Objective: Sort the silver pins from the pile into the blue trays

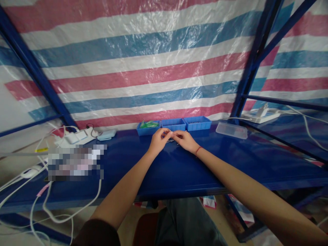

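My left hand (159, 139) and my right hand (186, 140) meet over the blue desk, just in front of a row of blue bins. Thumb and fingers of both are pinched together around a tiny whitish piece (171, 133), too small and blurred to name. Beneath the fingertips lie several thin, light-coloured small pieces (170, 140), partly hidden by my hands. Behind my left hand, the left bin (140, 131) holds green items (150, 124). The middle bin (173, 127) stands directly behind my fingers. In the right bin (198, 126) lie small metallic-looking bits.
A clear plastic lid or tray (232, 130) lies to the right. Power strips (77, 136) with white cables, a light-blue case (106, 135) and a pixelated object (75, 162) occupy the left. Blue frame posts (247, 73) and a striped sheet (143, 78) bound the desk (123, 171).
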The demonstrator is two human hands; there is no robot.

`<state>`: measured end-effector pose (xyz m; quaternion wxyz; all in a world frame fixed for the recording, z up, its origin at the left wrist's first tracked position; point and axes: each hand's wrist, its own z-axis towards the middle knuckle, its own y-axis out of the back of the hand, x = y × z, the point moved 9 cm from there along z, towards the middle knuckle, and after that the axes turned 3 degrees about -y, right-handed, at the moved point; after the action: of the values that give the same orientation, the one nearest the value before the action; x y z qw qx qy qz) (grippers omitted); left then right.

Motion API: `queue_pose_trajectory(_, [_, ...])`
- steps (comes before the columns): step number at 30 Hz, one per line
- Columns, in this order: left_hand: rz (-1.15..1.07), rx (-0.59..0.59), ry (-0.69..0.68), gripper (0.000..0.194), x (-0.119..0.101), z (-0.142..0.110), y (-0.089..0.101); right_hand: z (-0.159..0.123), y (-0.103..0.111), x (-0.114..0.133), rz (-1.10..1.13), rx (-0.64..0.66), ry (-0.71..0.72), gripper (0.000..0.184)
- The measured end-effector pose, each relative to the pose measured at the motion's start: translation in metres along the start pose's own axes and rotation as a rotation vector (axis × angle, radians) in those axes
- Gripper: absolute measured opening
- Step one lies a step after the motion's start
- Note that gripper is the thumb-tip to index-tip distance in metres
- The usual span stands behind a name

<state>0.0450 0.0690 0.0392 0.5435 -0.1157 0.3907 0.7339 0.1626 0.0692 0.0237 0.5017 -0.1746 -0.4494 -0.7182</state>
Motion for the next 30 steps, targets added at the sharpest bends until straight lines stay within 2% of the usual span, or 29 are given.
queue_pose_trajectory(3, [0.033, 0.016, 0.047, 0.031, 0.008, -0.001, -0.002, 0.008, 0.018, -0.015, 0.084, -0.132, -0.072, 0.032])
queue_pose_trajectory(5, [0.086, 0.064, 0.030, 0.032, 0.009, -0.002, -0.006, 0.012, 0.043, -0.032, 0.066, -0.295, -0.145, 0.033])
queue_pose_trajectory(8, [0.171, 0.152, -0.057, 0.024, 0.005, -0.004, -0.012, 0.013, 0.083, -0.057, -0.047, -0.483, -0.254, 0.036])
queue_pose_trajectory(12, [0.270, 0.243, -0.136, 0.020, 0.004, -0.006, -0.020, 0.009, 0.118, -0.088, -0.218, -0.546, -0.416, 0.037])
queue_pose_trajectory(15, [0.357, 0.281, -0.088, 0.019, 0.013, -0.007, -0.022, 0.000, 0.130, -0.105, -0.255, -0.546, -0.548, 0.041])
queue_pose_trajectory(20, [0.542, 0.329, 0.043, 0.020, 0.027, -0.011, -0.020, -0.004, 0.126, -0.099, -0.226, -0.548, -0.541, 0.046])
queue_pose_trajectory(24, [0.613, 0.379, 0.058, 0.022, 0.027, -0.012, -0.020, 0.001, 0.106, -0.079, -0.272, -0.432, -0.476, 0.043])
queue_pose_trajectory(30, [0.626, 0.381, 0.030, 0.022, 0.024, -0.011, -0.021, 0.006, 0.066, -0.031, -0.393, -0.219, -0.232, 0.039])
